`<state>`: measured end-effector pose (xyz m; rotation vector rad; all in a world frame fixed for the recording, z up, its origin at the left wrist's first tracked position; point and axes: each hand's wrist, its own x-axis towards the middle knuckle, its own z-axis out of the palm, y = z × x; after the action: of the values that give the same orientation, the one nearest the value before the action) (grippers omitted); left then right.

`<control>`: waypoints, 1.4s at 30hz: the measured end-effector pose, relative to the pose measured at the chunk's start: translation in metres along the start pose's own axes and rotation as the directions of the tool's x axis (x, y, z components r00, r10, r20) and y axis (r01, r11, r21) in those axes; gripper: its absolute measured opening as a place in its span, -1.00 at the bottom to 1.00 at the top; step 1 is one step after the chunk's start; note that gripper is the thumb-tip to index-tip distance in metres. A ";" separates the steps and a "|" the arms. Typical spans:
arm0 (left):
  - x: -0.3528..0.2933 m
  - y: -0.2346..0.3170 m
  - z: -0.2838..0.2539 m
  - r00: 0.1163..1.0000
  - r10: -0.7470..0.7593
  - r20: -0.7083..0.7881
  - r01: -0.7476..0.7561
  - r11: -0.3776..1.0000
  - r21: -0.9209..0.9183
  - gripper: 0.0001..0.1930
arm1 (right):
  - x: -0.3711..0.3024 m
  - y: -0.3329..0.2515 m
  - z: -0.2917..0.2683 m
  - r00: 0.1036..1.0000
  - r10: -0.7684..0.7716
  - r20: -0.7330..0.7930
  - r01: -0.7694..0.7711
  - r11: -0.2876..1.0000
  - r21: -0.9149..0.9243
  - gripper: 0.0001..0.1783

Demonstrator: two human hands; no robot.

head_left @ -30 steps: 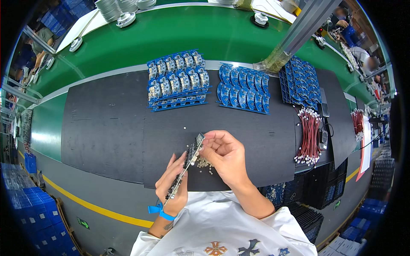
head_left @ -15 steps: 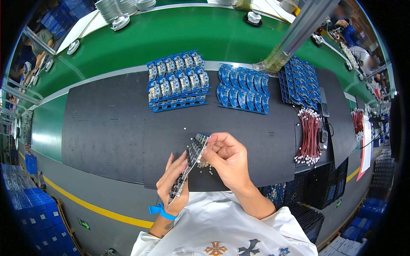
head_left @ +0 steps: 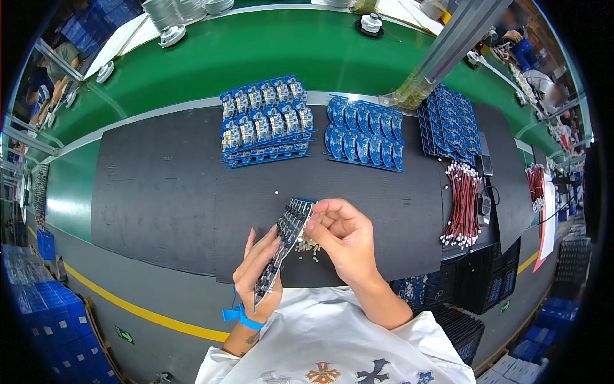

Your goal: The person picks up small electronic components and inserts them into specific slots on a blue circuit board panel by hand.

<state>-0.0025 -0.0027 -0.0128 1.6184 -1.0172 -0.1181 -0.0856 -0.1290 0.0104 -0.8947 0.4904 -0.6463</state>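
A panel of circuit boards (head_left: 289, 232) stands steeply tilted between my hands above the black mat, its dark, component-studded face turned left. My left hand (head_left: 251, 274) is closed around its lower part, fingers along the dark face. A blue wrist strap (head_left: 240, 315) circles that wrist. My right hand (head_left: 348, 242) pinches the panel's upper right edge between thumb and forefinger. Whatever small part may sit under those fingertips is hidden. Small cream-coloured connectors (head_left: 309, 247) lie in a loose pile on the mat behind the panel, partly covered by it and by my right hand.
Beyond my hands, blue board panels are stacked at left (head_left: 267, 125), middle (head_left: 364, 134) and right (head_left: 449, 121). Red wire bundles (head_left: 462, 205) lie to the right. A metal post (head_left: 441, 57) rises beside a green conveyor belt (head_left: 275, 54). Black trays (head_left: 486, 275) stand below the right edge.
The panel has turned slightly, so more of its dark face shows. Both hands keep their hold, the right shifting a little. White round parts on the green belt have moved left.
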 end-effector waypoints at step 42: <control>-0.009 0.005 -0.005 0.859 -0.493 -0.138 0.390 0.804 -0.448 -0.70 | 0.004 0.019 -0.017 0.995 -0.097 0.014 0.093 0.894 -0.438 -0.87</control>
<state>-0.0080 0.0067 -0.0104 1.4103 -0.3626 -0.4098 -0.0876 -0.1329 -0.0153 -1.3512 0.6160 -0.6387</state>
